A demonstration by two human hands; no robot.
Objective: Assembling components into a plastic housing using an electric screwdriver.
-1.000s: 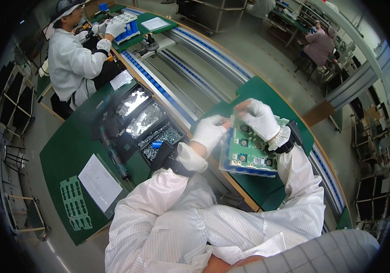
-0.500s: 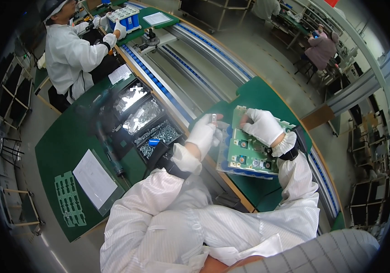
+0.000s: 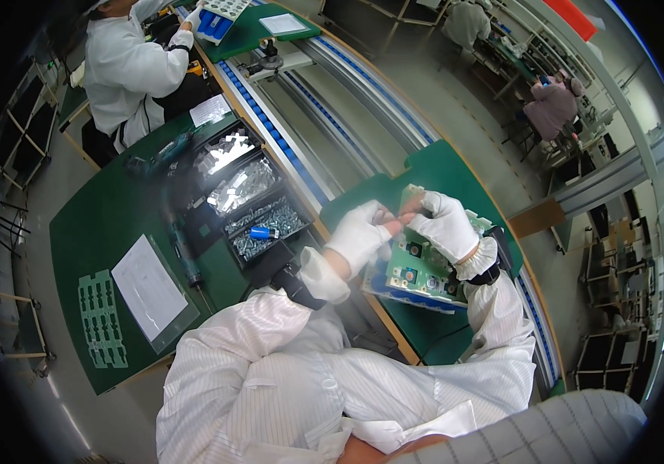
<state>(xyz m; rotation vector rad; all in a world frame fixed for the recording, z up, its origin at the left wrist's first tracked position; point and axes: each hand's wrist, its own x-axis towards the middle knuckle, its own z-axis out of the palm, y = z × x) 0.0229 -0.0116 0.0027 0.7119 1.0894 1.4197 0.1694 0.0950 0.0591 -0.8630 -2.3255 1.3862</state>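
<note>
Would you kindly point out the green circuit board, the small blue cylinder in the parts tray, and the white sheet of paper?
green circuit board (image 3: 425,263): head view, bare face below the gloves.
blue cylinder (image 3: 262,232): head view, its middle.
white sheet of paper (image 3: 148,288): head view, its centre.

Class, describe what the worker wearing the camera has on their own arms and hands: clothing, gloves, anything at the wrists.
Both arms are covered by long white sleeves with fine pinstripes, gathered into elastic cuffs at the wrists. The left hand and right hand each wear a white fabric glove whose fingertips look orange-tinted. A dark band circles the right wrist just below the cuff.
</note>
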